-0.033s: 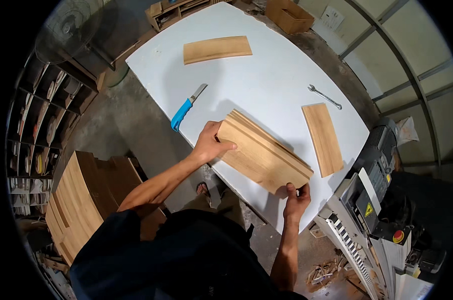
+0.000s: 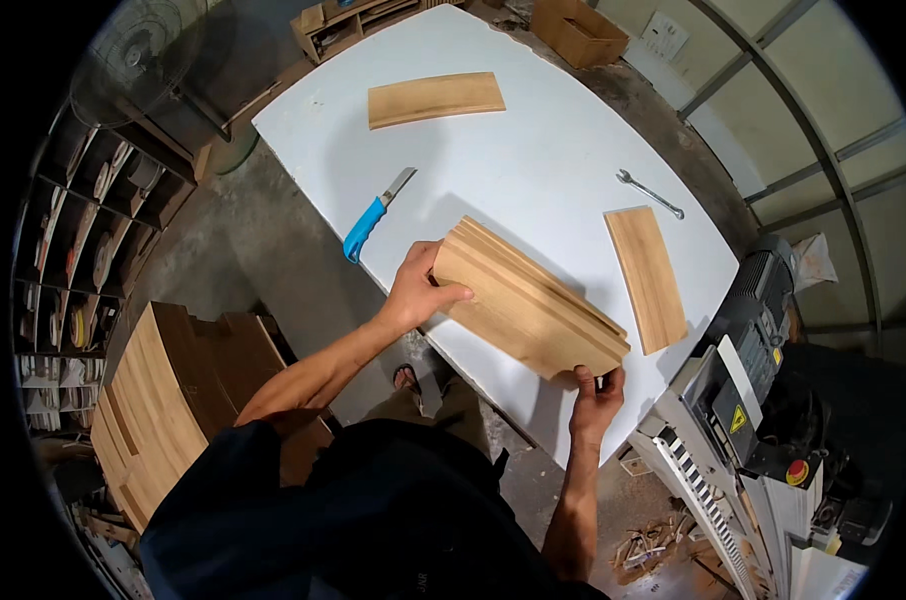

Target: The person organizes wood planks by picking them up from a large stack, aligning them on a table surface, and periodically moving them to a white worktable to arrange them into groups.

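Between my two hands I hold a stack of wooden boards [image 2: 523, 308] over the near side of the white table [image 2: 513, 160]. Their long far edges are stepped, like a fanned stack. My left hand [image 2: 420, 287] grips the left end, thumb on the top face. At the lower right corner my right hand [image 2: 595, 397] pinches the stack, thumb on top and fingers partly hidden beneath. A knife with a blue handle [image 2: 364, 232] lies left of the boards. One loose wooden board [image 2: 646, 280] rests to the right, another board [image 2: 437, 100] farther back.
An open-ended wrench [image 2: 650, 194] lies near the table's right edge. Beyond that edge stands a grey machine [image 2: 708, 410] with a red button. Stacked wooden panels [image 2: 153, 410] are at my left, by shelves [image 2: 93, 235]. A fan [image 2: 133, 58] stands at the far left.
The stack has tilted slightly in my hands, so more of its stepped far edge shows. My right hand has shifted a little to the right and up.
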Tool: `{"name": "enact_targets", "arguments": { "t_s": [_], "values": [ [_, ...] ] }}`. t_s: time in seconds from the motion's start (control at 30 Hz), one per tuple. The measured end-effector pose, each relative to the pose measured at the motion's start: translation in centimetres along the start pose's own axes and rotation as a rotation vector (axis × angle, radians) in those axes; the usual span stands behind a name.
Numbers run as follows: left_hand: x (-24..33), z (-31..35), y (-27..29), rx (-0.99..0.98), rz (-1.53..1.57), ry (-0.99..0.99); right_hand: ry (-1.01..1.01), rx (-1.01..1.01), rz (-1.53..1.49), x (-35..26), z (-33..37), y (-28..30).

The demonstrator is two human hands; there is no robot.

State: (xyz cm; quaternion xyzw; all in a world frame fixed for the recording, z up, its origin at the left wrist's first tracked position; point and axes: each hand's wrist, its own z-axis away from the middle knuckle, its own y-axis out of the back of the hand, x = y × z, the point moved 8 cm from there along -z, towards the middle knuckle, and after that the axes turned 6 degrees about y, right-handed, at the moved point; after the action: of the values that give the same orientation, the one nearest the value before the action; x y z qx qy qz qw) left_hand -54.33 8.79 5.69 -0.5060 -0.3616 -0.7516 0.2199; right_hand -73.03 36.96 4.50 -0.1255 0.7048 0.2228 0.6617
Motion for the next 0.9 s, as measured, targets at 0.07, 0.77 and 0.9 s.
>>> {"name": "enact_targets", "arguments": {
  "t_s": [0.07,0.77,0.9],
  "values": [
    [0.9,1.2,1.1,0.078,0.08,-0.241,0.073,-0.019,-0.015,-0.4,-0.2,-0.3],
    [-2.3,1.2,2.1,-0.178,0.169,-0.326,0.177,-0.23,0.112,1.5,-0.7,-0.9],
    [-3.4,1.0,2.7,-0.098,0.182,-0.391,0.166,-0.296,0.12,1.0,-1.3,-1.8]
  ]
}}
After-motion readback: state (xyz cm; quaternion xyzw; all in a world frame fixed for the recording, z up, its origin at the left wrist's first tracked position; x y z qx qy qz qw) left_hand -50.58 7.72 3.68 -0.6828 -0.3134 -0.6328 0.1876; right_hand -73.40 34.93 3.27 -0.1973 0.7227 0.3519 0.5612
